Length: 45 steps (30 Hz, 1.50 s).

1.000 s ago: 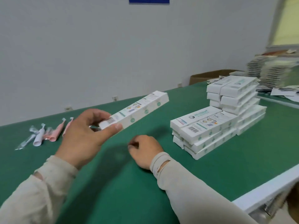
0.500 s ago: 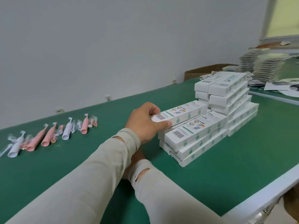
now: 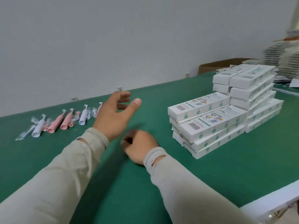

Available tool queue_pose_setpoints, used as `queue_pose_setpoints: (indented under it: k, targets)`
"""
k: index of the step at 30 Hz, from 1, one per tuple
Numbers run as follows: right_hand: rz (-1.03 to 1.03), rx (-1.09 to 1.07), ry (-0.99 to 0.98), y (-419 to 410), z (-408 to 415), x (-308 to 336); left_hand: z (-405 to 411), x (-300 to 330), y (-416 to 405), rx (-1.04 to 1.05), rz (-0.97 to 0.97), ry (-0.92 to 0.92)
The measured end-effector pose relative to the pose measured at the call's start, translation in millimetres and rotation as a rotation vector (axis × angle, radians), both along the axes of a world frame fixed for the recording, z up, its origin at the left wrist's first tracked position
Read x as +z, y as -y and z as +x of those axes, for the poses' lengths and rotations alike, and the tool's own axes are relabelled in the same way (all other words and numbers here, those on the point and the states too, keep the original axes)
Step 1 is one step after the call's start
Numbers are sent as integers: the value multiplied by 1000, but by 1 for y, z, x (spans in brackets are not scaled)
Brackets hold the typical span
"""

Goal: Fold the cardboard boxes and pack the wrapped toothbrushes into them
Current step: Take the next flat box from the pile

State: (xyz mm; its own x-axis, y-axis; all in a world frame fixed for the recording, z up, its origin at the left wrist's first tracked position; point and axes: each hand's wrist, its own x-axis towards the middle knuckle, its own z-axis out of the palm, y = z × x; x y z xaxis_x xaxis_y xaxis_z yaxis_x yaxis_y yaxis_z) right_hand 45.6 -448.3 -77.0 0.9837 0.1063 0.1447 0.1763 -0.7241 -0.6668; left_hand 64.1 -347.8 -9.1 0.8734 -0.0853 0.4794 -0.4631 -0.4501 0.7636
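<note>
I see my left hand [image 3: 115, 116] spread wide, empty; right hand [image 3: 140, 147] curled, grip unclear; boxes [image 3: 210, 120] at three o'clock.

Long beige sleeves [image 3: 53, 180] with ribbed cuffs cover both arms.

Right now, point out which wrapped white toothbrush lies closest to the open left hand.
The upright-angled white toothbrush, just left of the left hand; the other white one lies far left.

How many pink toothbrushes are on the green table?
3 that I can tell: two pink toothbrushes lie side by side in the row at far left, and a third peeks out behind the left hand. More may be hidden.
</note>
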Motion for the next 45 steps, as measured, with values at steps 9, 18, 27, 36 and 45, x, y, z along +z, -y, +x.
queue_pose_setpoints:
  k: [9, 18, 27, 36, 45]
  targets:
    - [-77, 22, -20, -15, -4, -5, -58, -83, -209, 545, 270, -130]
    - [-455, 255, -14, -85, -21, 25, -69, -89, -230, 510, 566, -202]
    - [-21, 255, 70, -130, -12, -8, -68, -90, -224, 498, 526, -195]
    - [163, 330, 96, -134, -1, -18, -66, -59, -291, 839, 328, -33]
    - [211, 343, 83, -142, 1, -21, -97, -8, -485, 1481, 697, -498]
